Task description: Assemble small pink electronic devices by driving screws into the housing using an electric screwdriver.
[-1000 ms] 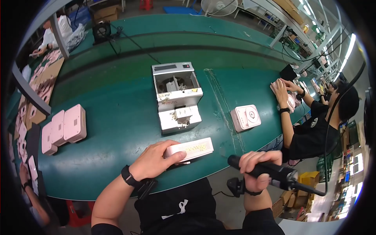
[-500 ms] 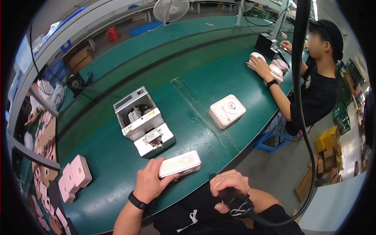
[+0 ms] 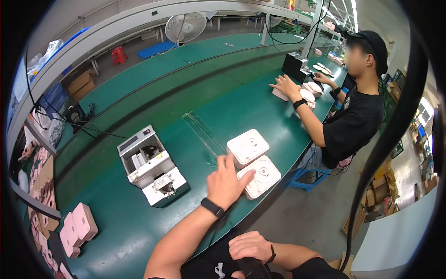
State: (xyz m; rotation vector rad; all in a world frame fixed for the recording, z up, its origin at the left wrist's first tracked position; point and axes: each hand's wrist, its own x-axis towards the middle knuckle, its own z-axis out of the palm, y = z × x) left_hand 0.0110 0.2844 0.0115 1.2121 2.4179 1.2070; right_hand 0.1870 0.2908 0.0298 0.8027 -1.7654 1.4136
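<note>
Two pale pink, rounded square cases lie side by side on the green bench, the far case [image 3: 248,145] touching the near case [image 3: 265,171]. Each shows a small round fitting on its upturned face. My left hand [image 3: 225,182] is at their left edges, fingers spread, with the thumb over the near case's corner. Down at the bench's front edge, my right hand [image 3: 251,246] is closed around a black electric screwdriver [image 3: 253,268], its tip out of sight. Left of my left hand stands a grey-white machine [image 3: 151,162] with an open top and exposed metal parts at its front.
More pink cases [image 3: 80,228] stand at the bench's left end. On the right a seated co-worker [image 3: 355,107] handles similar parts beside a black machine [image 3: 295,65]. A thick black cable [image 3: 395,139] hangs along my right side. A fan [image 3: 186,27] stands beyond the bench.
My left hand has brought the near case, turned face up, beside the other one and loosened its hold. My right hand has drawn lower with the screwdriver. The view has shifted rightward.
</note>
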